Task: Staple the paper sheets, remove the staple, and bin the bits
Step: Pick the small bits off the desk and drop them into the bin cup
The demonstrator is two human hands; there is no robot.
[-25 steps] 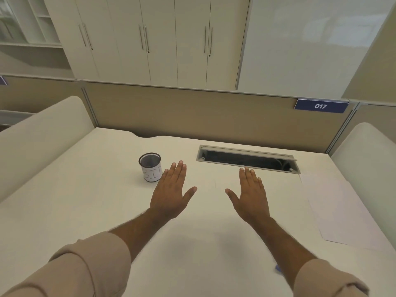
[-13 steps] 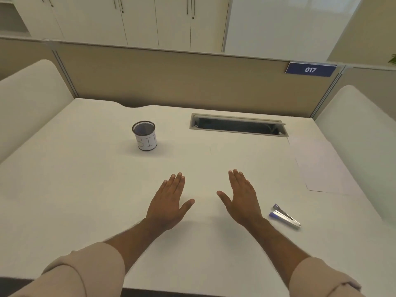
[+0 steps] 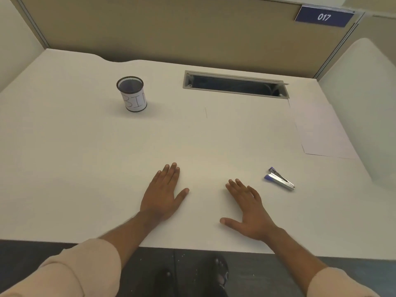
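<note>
Here we look down on a white desk [image 3: 64, 146], and we go from its left side to its right side. Far on the left stands a small mesh cup [image 3: 132, 94], upright, with a paper label around it. The label reads "BIN", but the first letter turns away around the curve, so we see it only in part. The inside of the cup is dark and we cannot tell if something lies in it.

Nearer to us, the left hand [image 3: 162, 194] lies flat with the palm down, the fingers straight and close together, the thumb spread to the side. It holds nothing. Our left sleeve [image 3: 70, 273] is cut off by the lower edge of the view.

The right hand [image 3: 248, 213] lies palm down as well, with the fingers relaxed and a little apart, and it also holds nothing. Both hands are well apart from the cup.

Behind the hands, a long cable slot [image 3: 235, 84] opens in the desk; its inside is too dark to make out.

Just to the right of the right hand, not touching it, lies a small stapler [image 3: 278, 179], blue and silver, on its side. Farther right and back lie the paper sheets [image 3: 321, 129], very pale against the desk. Their edges are faint, and we cannot count how many there are.

On the partition above hangs a blue plate [image 3: 323, 17] with "017".
</note>
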